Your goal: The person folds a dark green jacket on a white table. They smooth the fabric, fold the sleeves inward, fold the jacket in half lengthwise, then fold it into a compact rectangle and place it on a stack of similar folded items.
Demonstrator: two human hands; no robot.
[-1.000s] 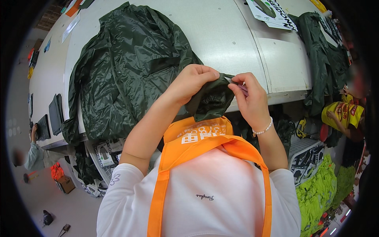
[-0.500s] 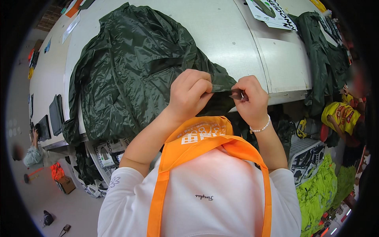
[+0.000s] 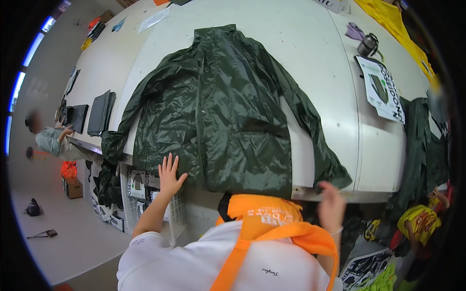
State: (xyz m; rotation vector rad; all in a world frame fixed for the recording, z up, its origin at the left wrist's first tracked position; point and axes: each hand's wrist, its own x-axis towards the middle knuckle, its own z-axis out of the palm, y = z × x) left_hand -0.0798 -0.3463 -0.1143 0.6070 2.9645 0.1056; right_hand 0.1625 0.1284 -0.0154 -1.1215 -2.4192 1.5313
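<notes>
A dark green shiny rain jacket point(image 3: 225, 140) lies spread front up on the white table, collar at the far side and sleeves out to both sides. My left hand point(image 3: 171, 177) rests with fingers spread on the jacket's lower left front, at the hem by the table edge. Near the cuff of the jacket's right-side sleeve point(image 3: 324, 150) is my right hand point(image 3: 331, 207), blurred by motion. Whether its fingers hold anything cannot be made out.
Folded dark garments point(image 3: 101, 112) lie at the left, near a co-worker point(image 3: 51, 138). Printed packages point(image 3: 381, 88), a metal flask point(image 3: 368, 44) and purple cloth point(image 3: 355, 31) are at the right. White baskets point(image 3: 177, 211) stand under the table edge point(image 3: 364, 196). More green garments point(image 3: 415, 140) hang at far right.
Both hands have let go of the bunched sleeve edge and moved apart. The jacket now lies flatter and straighter. A small dark bladed tool seen in my right hand earlier is no longer discernible.
</notes>
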